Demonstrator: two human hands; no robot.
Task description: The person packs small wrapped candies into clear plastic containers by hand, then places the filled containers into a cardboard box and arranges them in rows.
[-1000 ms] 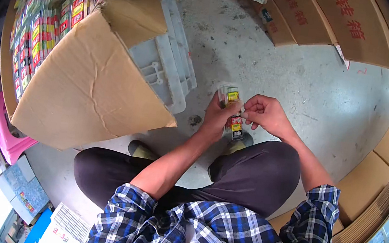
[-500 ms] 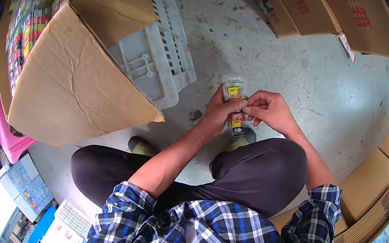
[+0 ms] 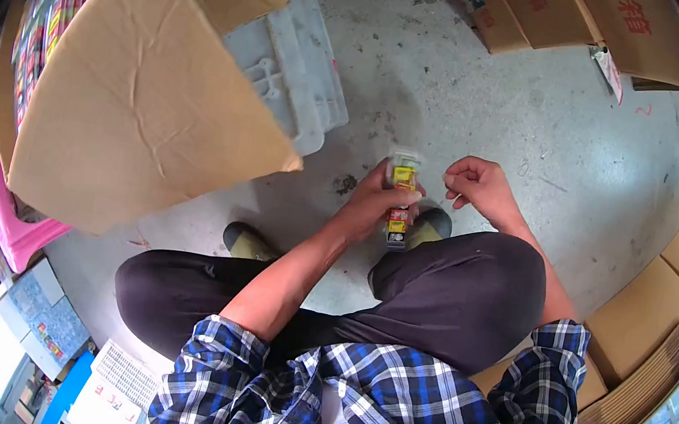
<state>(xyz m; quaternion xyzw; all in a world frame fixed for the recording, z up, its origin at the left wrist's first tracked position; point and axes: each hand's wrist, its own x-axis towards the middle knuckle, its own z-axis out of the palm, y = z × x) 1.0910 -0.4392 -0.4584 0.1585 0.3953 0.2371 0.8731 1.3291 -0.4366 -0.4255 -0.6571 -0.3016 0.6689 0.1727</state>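
My left hand (image 3: 377,202) is wrapped round a long clear plastic package (image 3: 397,226) with yellow, red and black labels inside, its thumb lying across the front. The package stands out upright in view over the floor, between my shoes. To its right and apart from it is my right hand (image 3: 474,185), thumb and forefinger pinched together; whatever they hold, if anything, is too small to make out.
A large open carton (image 3: 149,93) at the left holds many similar colourful packages (image 3: 40,44). Behind its flap is a grey plastic crate (image 3: 310,79). Flattened cartons (image 3: 640,337) stand at right, more cartons (image 3: 545,16) at top right. A pink stool (image 3: 12,220) is at far left.
My right hand has moved off the package to the right. My left hand still holds the package, now turned a little more upright. The view of the carton has shifted slightly.
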